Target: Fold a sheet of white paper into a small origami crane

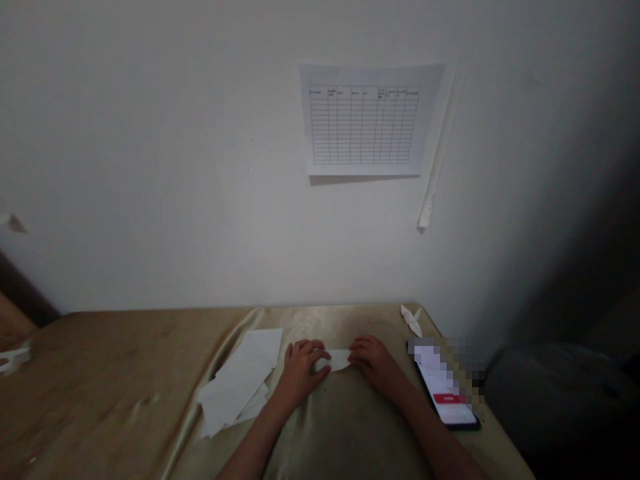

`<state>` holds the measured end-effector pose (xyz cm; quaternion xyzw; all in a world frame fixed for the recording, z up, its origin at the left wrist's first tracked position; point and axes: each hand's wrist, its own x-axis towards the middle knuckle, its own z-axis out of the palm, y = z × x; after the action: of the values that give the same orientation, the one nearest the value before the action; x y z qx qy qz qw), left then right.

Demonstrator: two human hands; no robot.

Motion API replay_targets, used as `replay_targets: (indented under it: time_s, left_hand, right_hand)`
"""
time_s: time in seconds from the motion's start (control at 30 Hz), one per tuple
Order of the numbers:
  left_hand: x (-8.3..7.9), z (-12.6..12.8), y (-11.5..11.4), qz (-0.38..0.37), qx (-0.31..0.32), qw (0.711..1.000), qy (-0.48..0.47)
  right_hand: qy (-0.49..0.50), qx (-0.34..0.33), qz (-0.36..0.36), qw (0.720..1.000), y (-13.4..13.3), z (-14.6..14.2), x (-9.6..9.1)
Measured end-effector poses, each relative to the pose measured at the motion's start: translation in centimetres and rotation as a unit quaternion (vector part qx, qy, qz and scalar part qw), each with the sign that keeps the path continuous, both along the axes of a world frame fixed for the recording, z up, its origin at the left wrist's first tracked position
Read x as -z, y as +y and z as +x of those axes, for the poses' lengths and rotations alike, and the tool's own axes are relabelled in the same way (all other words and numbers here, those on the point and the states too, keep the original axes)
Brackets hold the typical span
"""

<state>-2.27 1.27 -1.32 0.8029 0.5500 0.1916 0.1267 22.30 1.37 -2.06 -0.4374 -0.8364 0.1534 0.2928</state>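
Note:
A small folded piece of white paper (340,360) lies on the tan cloth between my two hands. My left hand (304,365) grips its left end, thumb at the near edge and fingers curled over the far side. At the right end, my right hand (374,360) has its fingers bent down onto the paper; its thumb is mostly hidden. To the left of my left hand, several loose white sheets (243,377) overlap in an uneven pile.
A lit phone (445,387), partly pixelated, lies right of my right forearm. Behind it is a small folded paper piece (411,321). The tan-covered table (125,387) meets a wall bearing a printed grid sheet (365,123). A dark rounded object (555,400) stands at right.

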Motion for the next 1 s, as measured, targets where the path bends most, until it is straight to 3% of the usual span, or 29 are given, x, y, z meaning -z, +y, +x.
replay_targets:
  time_s: [0.2,0.43,0.63,1.0]
  left_hand:
    - [0.2,0.1,0.0,-0.001,0.0,1.0,-0.002]
    - [-0.9,1.0,-0.8,-0.01,-0.017,1.0,-0.001]
    - [-1.2,1.6,-1.2,-0.022,-0.041,0.999,-0.002]
    - [-0.4,1.7,-0.8,-0.028,-0.056,0.998,-0.003]
  right_hand:
    - [0.014,0.019,-0.017,1.0,0.3,0.5,0.1]
    - [-0.014,0.016,-0.034,0.999,0.3,0.5,-0.1]
    - [-0.04,0.07,-0.058,0.995,0.1,0.0,-0.5]
    - [0.008,0.158,-0.078,0.984,0.0,-1.5,-0.4]
